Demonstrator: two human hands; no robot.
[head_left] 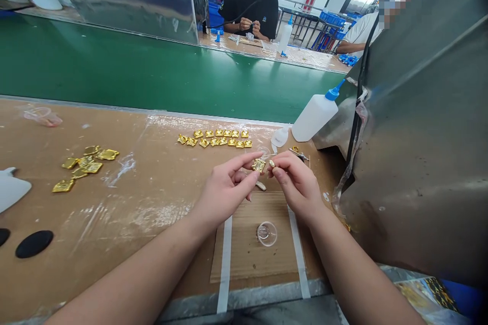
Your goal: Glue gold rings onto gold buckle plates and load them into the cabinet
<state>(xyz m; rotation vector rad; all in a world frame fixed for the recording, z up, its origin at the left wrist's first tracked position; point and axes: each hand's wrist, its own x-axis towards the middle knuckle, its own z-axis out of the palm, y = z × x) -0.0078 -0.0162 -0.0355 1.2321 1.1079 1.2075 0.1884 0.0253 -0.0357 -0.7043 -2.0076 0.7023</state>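
Between its thumb and fingers, my left hand (229, 185) pinches a small gold-coloured square piece (258, 165). Close beside it, my right hand (299, 183) grips a smaller gold-coloured piece (271, 163) at its fingertips. The two pieces are near each other, with a narrow gap showing. Below my hands a clear plastic cup (267, 233) stands on a taped cardboard sheet (244, 259). Two rows of similar gold pieces (214, 141) lie beyond my left hand. A loose pile of flat gold pieces (86, 164) is farther left.
A white squeeze bottle (315, 117) with a blue nozzle leans at the back right, near a small white bottle (280, 136). A metal panel (415, 127) bounds the right. Past the table runs a green belt (133, 73); a person (249, 7) sits across it.
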